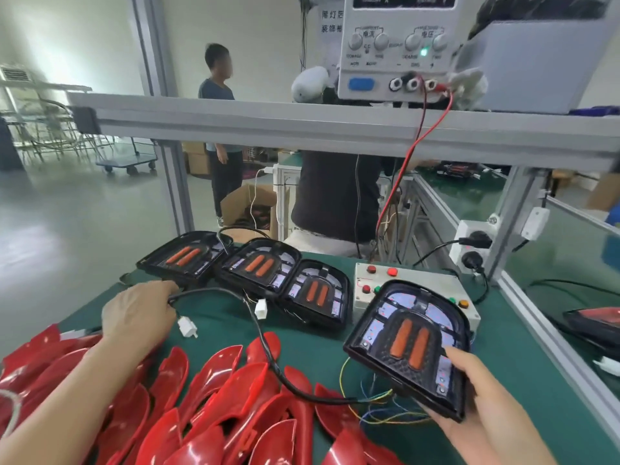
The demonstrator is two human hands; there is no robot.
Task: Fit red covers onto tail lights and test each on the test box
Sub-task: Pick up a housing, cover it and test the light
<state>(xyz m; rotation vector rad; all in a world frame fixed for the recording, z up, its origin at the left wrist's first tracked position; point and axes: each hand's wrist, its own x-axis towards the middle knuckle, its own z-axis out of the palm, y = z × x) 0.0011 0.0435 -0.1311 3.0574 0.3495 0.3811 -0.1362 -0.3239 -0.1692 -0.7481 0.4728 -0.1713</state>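
The right hand (476, 394) gripped a black uncovered tail light (407, 344) (tilted up); the left hand's (137, 313) curled fingers (164, 290) held its black cable (214, 292) above the green desk (221, 327).

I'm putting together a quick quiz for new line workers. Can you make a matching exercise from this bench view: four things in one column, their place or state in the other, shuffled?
Column 1
1. right hand
2. left hand
3. red covers
4. test box

Column 2
A. piled at the near edge of the green mat
B. holds a black cable
C. grips an uncovered tail light
D. stands behind the held light, with red buttons on top

Pairs: 1-C, 2-B, 3-A, 4-D
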